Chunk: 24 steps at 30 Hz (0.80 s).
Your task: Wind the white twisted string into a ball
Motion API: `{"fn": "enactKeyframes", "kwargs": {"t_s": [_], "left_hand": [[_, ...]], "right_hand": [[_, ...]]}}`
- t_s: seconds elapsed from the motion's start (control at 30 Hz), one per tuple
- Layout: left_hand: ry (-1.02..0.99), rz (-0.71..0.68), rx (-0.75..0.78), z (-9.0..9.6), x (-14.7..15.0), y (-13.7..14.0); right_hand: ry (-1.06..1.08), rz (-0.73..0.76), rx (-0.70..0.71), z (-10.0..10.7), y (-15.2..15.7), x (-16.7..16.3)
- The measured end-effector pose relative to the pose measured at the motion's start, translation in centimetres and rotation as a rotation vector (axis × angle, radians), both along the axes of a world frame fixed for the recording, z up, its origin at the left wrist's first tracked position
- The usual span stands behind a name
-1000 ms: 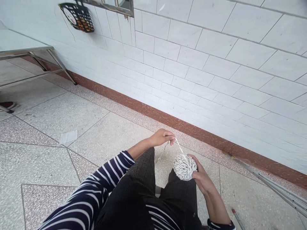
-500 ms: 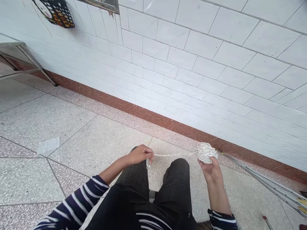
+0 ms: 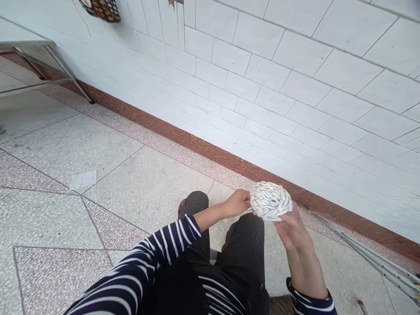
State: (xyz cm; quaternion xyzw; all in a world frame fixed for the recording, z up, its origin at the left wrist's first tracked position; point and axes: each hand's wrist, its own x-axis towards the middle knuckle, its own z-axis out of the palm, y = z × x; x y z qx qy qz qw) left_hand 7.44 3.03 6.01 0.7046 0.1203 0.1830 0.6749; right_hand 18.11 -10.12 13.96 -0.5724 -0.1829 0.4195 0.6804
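Observation:
A ball of white twisted cord (image 3: 271, 201) with dark flecks rests above my right hand (image 3: 292, 229), whose palm and fingers cup it from below and the right. Most of those fingers are hidden behind the ball. My left hand (image 3: 238, 202) is at the ball's left edge, fingers pressed together in a pinch on the cord; their tips are partly covered by the ball. Both hands are over my right knee (image 3: 247, 232), in dark trousers.
A white tiled wall (image 3: 229, 87) rises close in front. Metal poles (image 3: 364, 249) lie at the right. At the left stands a metal-legged table (image 3: 70, 72), with a white sheet (image 3: 83, 180) on the floor. A patterned bag (image 3: 103, 9) hangs on the wall.
My left hand has moved right, from over the left knee to the ball, and the stretched length of cord between the hands no longer shows. The ball has turned and shifted slightly left.

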Motion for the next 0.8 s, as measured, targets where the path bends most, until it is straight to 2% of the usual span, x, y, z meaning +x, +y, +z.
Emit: {"fn": "enactKeyframes", "kwargs": {"t_s": [0.13,0.23,0.33,0.4,0.47,0.53,0.6,0.7,0.73,0.8], "left_hand": [[0.025,-0.191,-0.242,-0.8,-2.3,-0.7],[0.049,-0.281,-0.318,-0.4,-3.7,-0.8],[0.090,-0.327,-0.283,0.9,-4.9,-0.9],[0.113,-0.347,-0.216,2.0,-5.9,-0.8],[0.152,-0.381,-0.128,3.3,-7.0,-0.4],[0.175,-0.389,-0.054,4.6,-7.8,0.6],[0.155,-0.328,0.013,5.5,-7.9,2.1],[0.143,-0.178,0.127,5.3,-6.9,4.6],[0.156,-0.149,0.163,4.7,-6.4,5.2],[0.167,-0.139,0.194,3.0,-5.2,5.8]], "right_hand": [[-0.097,-0.071,0.022,1.0,-0.1,1.4],[-0.156,-0.075,-0.020,1.1,-0.2,2.2],[-0.274,-0.116,-0.025,0.2,0.3,3.1],[-0.492,-0.174,-0.074,-0.9,0.8,3.9],[-0.816,-0.243,-0.200,-2.4,1.2,4.7],[-1.020,-0.210,-0.338,-4.1,1.2,4.8],[-0.972,-0.004,-0.401,-5.7,0.6,4.2],[-0.632,0.386,-0.340,-7.7,-0.9,1.9],[-0.507,0.458,-0.295,-8.1,-1.4,1.1],[-0.266,0.508,-0.201,-8.3,-2.3,-0.2]]}}
